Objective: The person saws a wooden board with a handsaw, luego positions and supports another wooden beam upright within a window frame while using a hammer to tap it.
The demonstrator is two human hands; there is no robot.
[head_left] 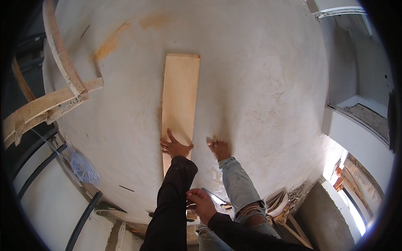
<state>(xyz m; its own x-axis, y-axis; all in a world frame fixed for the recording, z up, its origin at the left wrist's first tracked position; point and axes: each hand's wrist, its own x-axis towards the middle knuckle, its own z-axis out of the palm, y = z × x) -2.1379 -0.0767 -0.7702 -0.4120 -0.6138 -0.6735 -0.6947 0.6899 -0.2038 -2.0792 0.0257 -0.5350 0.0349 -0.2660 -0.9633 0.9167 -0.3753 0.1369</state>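
A long pale wooden plank [181, 92] lies lengthwise ahead of me on the grey floor. My left hand [176, 147] rests on its near part with fingers spread, the fingertips by the left edge and the thumb by the right edge. The plank's near end is hidden under my dark left sleeve. Closer to my body, my right hand [202, 204] is closed with its fingers pinched together beside that sleeve. Whatever it may hold, I cannot make out. My bare foot [219, 149] stands on the floor just right of the plank.
At the left, a frame of rough wooden beams [50, 104] reaches over the floor, with a bundle of clear plastic [81, 167] below it. Wood scraps [279, 205] lie by the wall behind my leg. A white-edged recess [358, 125] lines the right side.
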